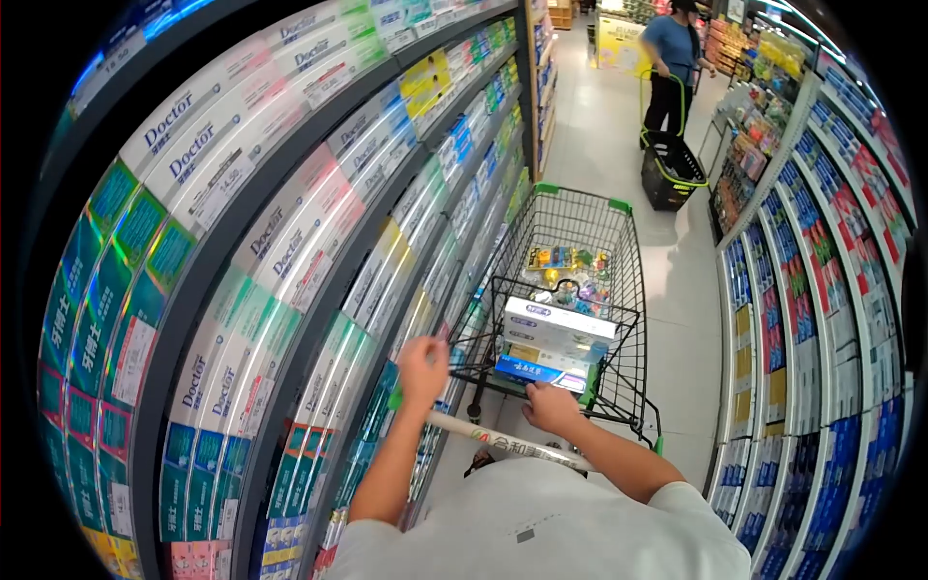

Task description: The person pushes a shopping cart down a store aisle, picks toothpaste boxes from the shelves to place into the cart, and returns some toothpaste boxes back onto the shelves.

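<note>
My left hand [423,371] is raised beside the cart's near left corner, close to the shelf. Its fingers are curled together, and anything inside them is hidden. At the near end of the cart, my right hand [553,407] has its curled fingers at the lower edge of a blue toothpaste box [539,371]. Just behind that box lie white boxes [561,327] with dark blue print. The black wire shopping cart [619,266] has green corners and a pale push bar [503,440] in front of my body. Colourful packages [570,266] lie deeper in its basket.
Shelves of boxed toothpaste [290,232] rise close on my left. More stocked shelves [807,290] line the right side of the aisle. Ahead, a person [674,58] in a blue top stands by a black basket [674,172] with a green handle, on the pale floor [580,116].
</note>
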`<state>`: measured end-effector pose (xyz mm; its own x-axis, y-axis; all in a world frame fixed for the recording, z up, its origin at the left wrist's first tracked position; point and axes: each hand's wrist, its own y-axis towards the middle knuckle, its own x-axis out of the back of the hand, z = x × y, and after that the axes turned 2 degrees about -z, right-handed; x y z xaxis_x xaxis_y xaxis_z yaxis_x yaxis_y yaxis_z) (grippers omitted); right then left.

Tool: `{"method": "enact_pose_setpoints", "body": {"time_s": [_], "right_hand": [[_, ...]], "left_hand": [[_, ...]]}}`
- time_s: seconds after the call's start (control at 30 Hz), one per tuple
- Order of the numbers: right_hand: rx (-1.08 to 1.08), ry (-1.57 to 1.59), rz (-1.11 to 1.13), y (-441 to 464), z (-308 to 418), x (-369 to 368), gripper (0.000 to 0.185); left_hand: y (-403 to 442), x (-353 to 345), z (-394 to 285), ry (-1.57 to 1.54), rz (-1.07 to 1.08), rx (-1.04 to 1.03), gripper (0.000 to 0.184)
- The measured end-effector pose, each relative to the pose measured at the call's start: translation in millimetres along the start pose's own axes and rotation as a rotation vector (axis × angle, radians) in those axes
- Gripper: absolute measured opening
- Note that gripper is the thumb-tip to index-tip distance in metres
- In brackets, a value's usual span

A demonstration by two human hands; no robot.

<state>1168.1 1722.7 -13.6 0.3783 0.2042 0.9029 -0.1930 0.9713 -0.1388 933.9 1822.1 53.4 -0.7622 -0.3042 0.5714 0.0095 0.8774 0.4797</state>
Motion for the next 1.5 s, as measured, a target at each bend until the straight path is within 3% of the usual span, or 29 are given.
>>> {"method": "enact_pose_setpoints", "body": {"time_s": [0.17, 0.43, 0.63, 0.73, 0.8, 1.0, 1.07, 1.17, 1.5], "right_hand": [[-0.022, -0.012, 0.055, -1, 4, 7, 0.033], [0.002, -0.001, 0.086, -1, 2, 4, 0.034], [-0.024, -0.008, 0.108, 3, 1, -1, 0.036], [-0.029, 0.006, 0.126, 2, 4, -1, 0.037], [-0.032, 0.012, 0.127, 1, 6, 1, 0.038], [-0.029, 0.003, 0.004, -1, 5, -6, 0.031], [-0.148, 0.057, 0.100, 1, 0, -13, 0.036], [-0.038, 0.017, -0.035, 1, 5, -12, 0.028], [-0.009, -0.054, -0.039, 1, 11, -9, 0.030]], "left_hand": [[-8, 66, 22, 0.198, -0.162, 0.036, 0.009], [-39, 78, 24, 0.158, -0.192, 0.126, 0.008], [-35, 114, 39, 0.399, -0.385, -0.031, 0.010], [-32, 135, 35, 0.470, -0.432, -0.046, 0.017], [-32, 142, 37, 0.601, -0.539, -0.163, 0.025], [-27, 145, 38, 0.684, -0.577, -0.306, 0.029], [-28, 143, 33, 0.682, -0.593, -0.292, 0.029], [-25, 149, 27, 0.690, -0.618, -0.247, 0.031], [-30, 154, 29, 0.683, -0.571, -0.171, 0.033]]}}
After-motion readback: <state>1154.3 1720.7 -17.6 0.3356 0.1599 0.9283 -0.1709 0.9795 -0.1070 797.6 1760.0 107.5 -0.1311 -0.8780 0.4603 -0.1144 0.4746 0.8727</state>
